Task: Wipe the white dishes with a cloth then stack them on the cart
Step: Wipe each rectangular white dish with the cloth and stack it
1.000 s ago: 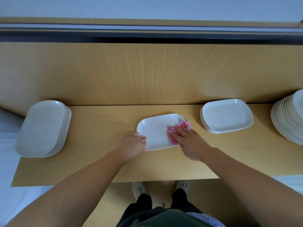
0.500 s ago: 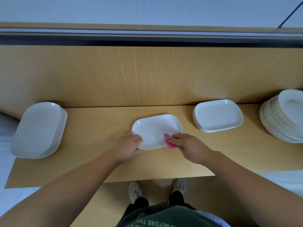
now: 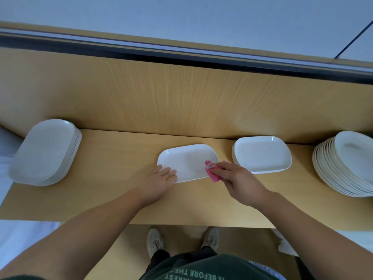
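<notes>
**Wall**: pale blue-grey, across the top of the view.

**Back panel**: light wood grain, upright behind the desk, with a dark rail along its top edge.

**Desk**: the same light wood, long and narrow. It carries all the dishes.

**Shirt**: dark green, at the bottom edge. Pale lettering seen upside down reads "BEFORE THE". A second line beneath it is cut by the frame and cannot be read in full.

**Left stack**: white oblong dishes with rounded corners, at the desk's left end. It overhangs the left edge.

**Round plate stack**: white, tall and leaning, at the far right.

**Right stack**: white oblong dishes, a low pile, between the round plates and the single dish.

**Single dish**: white, oblong, lying flat on the desk at centre. It sits just left of the right stack and apart from it. No marks or writing are visible on any dish.

**Right hand**: at the dish's near right corner, its fingers curled round the pink cloth and gripping it.

**Left hand**: fingers straight and together, pressed flat on the dish's near left rim. It holds nothing.

**Shoes**: a pale pair on the wood floor below the desk edge.

**Pink cloth**: bunched, touching the dish's near right rim and partly over the desk.
</notes>
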Available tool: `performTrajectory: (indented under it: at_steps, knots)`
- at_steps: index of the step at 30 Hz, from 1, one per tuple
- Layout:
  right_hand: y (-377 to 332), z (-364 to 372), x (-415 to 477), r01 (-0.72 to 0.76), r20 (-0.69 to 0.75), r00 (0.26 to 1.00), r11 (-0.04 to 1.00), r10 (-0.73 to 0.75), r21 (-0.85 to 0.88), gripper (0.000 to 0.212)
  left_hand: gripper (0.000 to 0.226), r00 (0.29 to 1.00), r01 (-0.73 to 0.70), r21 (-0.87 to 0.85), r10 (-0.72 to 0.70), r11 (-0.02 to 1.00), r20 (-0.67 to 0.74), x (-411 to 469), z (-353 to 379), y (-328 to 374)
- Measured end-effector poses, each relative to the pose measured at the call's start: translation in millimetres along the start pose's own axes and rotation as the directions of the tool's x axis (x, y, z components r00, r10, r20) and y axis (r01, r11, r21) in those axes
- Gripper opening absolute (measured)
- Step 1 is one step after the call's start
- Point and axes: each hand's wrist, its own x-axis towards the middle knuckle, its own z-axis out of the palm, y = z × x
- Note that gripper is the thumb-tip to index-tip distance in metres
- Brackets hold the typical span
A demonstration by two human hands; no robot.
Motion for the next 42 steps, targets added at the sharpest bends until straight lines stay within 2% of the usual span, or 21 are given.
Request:
performTrajectory:
  at_steps: [3,5,8,14,19,21,29,32,33,35,38,42]
  knots:
    - [1,-7,3,0.031,-0.051,0.998,0.999,-0.032,-0.010,0.038,0.055,0.998,0.029,-0.098,-0.034,0.995,-0.050,6,-9,4]
    - [0,-12,6,0.069,-0.076,0.995,0.997,-0.071,-0.025,0.041,0.055,0.992,0.127,-0.187,-0.128,0.974,0.007,7,-26,6]
    - [-1,-20,13,0.115,-0.108,0.987,0.993,-0.118,-0.036,0.045,0.047,0.973,0.222,-0.251,-0.229,0.942,-0.001,10,-52,7]
    - [-10,-41,27,0.205,-0.205,0.957,0.979,-0.204,-0.017,0.048,0.035,0.949,0.291,-0.388,-0.316,0.875,-0.002,7,-83,1]
    - [-13,-55,34,0.276,-0.237,0.931,0.960,-0.278,-0.043,0.045,0.029,0.909,0.342,-0.609,-0.416,0.715,0.022,12,-103,7]
    - [-12,-57,34,0.286,-0.237,0.927,0.957,-0.290,-0.049,0.044,0.029,0.905,0.336,-0.648,-0.425,0.683,0.021,13,-109,10]
    - [-4,-46,41,0.254,-0.215,0.939,0.962,-0.270,-0.099,0.036,0.027,0.869,0.375,-0.705,-0.493,0.602,0.041,24,-114,3]
    - [2,-37,49,0.227,-0.181,0.952,0.967,-0.246,-0.116,0.036,0.025,0.885,0.369,-0.705,-0.461,0.606,0.067,25,-112,-5]
    - [3,-34,51,0.219,-0.172,0.956,0.969,-0.237,-0.116,0.036,0.027,0.895,0.373,-0.694,-0.436,0.616,0.094,25,-112,-7]
    - [8,-27,57,0.204,-0.157,0.962,0.971,-0.223,-0.129,0.036,0.045,0.903,0.399,-0.647,-0.401,0.650,0.154,26,-113,-8]
    - [8,-17,69,0.169,-0.098,0.976,0.962,-0.193,-0.217,0.045,0.063,0.884,0.444,-0.609,-0.434,0.657,0.176,33,-108,-11]
    - [-4,-2,96,0.150,-0.016,0.986,0.931,-0.165,-0.332,0.063,0.055,0.846,0.507,-0.638,-0.476,0.579,0.240,43,-96,-12]
